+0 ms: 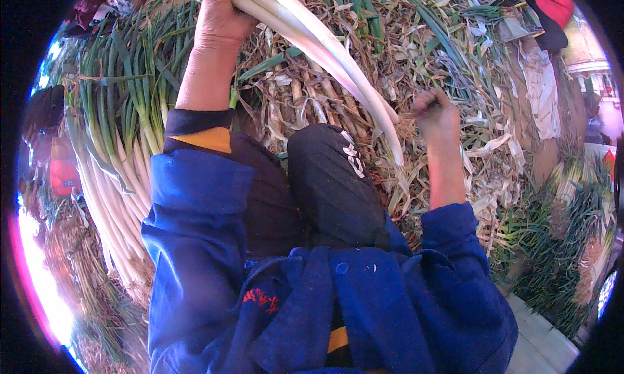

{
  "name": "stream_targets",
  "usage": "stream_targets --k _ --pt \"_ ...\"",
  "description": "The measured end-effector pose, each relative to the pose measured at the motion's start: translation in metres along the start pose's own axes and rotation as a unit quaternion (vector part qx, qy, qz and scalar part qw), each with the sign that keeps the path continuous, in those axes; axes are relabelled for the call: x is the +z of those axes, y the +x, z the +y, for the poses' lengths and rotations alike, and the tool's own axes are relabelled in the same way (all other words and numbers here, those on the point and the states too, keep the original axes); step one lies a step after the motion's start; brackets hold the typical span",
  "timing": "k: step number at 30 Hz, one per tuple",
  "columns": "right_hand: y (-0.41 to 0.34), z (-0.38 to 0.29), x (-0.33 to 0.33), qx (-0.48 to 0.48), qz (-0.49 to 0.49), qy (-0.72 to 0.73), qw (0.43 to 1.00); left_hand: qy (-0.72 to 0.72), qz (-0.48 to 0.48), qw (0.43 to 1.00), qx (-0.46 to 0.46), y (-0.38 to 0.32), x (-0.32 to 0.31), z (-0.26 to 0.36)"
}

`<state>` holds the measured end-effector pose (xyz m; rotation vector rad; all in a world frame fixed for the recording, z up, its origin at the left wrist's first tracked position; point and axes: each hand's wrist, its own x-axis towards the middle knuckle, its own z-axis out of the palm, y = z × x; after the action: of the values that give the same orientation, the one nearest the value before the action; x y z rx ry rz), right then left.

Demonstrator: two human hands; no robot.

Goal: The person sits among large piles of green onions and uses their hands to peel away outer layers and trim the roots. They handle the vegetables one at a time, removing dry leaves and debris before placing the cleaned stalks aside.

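Observation:
My left hand [229, 15] is closed round a few long white leek or large green onion stalks [326, 52] near the top of the view. Their root ends slant down to the right, over my right knee's far side. Beside those roots is my right hand [436, 105], its fingers curled; whether it pinches a leaf or root is too blurred to tell. Left of my left arm lies a big bunch of cleaned stalks [112, 179], green leaves away from me, white shafts and roots towards me.
Dry husks and peeled leaves [487, 154] cover the ground around my knees, with unpeeled stalks [312, 101] among them. More green bundles [555, 242] lie at the right. A person in dark and red clothing [555, 8] is at the top right. A pale board [541, 330] lies at the lower right.

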<state>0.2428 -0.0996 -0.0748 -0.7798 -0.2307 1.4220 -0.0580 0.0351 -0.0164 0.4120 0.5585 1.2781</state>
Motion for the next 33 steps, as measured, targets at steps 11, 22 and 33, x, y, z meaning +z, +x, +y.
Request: stream_targets --k 11,22,33 --pt "-0.021 0.035 0.045 -0.147 -0.135 -0.776 0.598 -0.026 0.017 0.998 -0.051 0.007 -0.006 -0.006" --pt "-0.057 0.023 0.031 0.156 -0.159 -0.599 0.769 0.103 -0.105 0.984 0.102 -0.010 0.050 0.006" --pt "-0.108 0.044 0.069 0.230 -0.239 -0.498 0.801 0.020 -0.113 0.993 0.026 -0.037 0.061 0.035"
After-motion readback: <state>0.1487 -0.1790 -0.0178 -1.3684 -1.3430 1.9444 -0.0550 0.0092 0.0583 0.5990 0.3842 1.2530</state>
